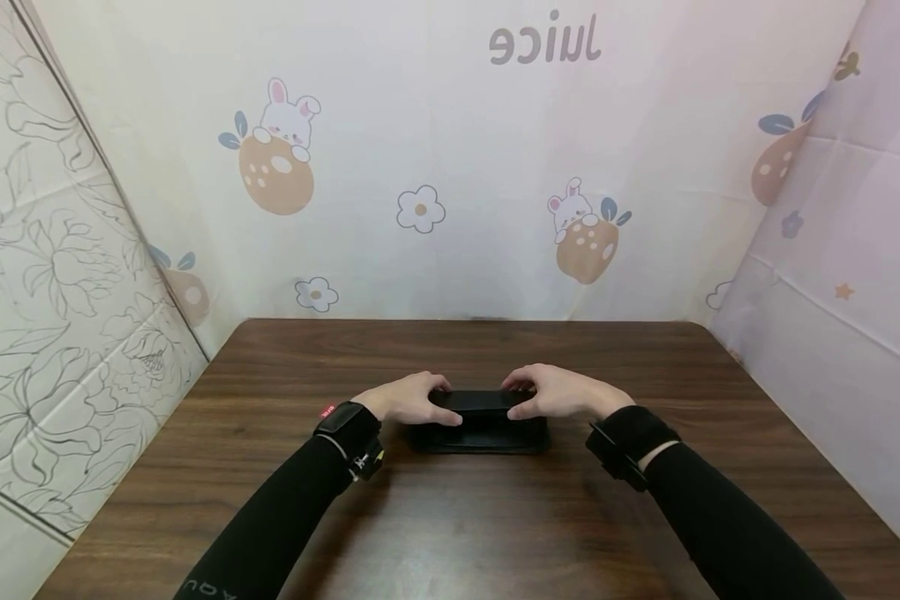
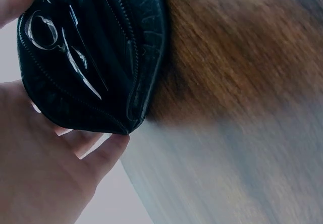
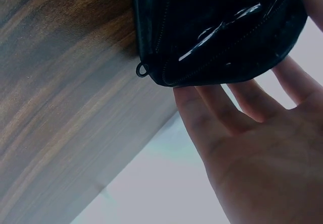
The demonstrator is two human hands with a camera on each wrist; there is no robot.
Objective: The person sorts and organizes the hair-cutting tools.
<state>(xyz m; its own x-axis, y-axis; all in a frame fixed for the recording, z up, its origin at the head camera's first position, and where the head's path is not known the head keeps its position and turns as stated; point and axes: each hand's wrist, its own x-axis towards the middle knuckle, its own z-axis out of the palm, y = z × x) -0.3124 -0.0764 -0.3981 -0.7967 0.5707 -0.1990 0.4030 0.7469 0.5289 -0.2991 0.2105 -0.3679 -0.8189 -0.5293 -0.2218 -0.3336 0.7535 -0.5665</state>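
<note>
A black zippered pouch lies on the wooden table, spread open with its far side raised. My left hand grips the left end of that raised side, thumb in front and fingers behind. At the right end my right hand holds it the same way. In the left wrist view, zipper teeth run along the rim, and shiny clear plastic shows inside. A small ring hangs at the pouch's corner in the right wrist view. What lies under the plastic is too dark to tell.
The brown table reaches back to a printed curtain with rabbits and flowers. A floral panel stands along the left, and more curtain hangs on the right.
</note>
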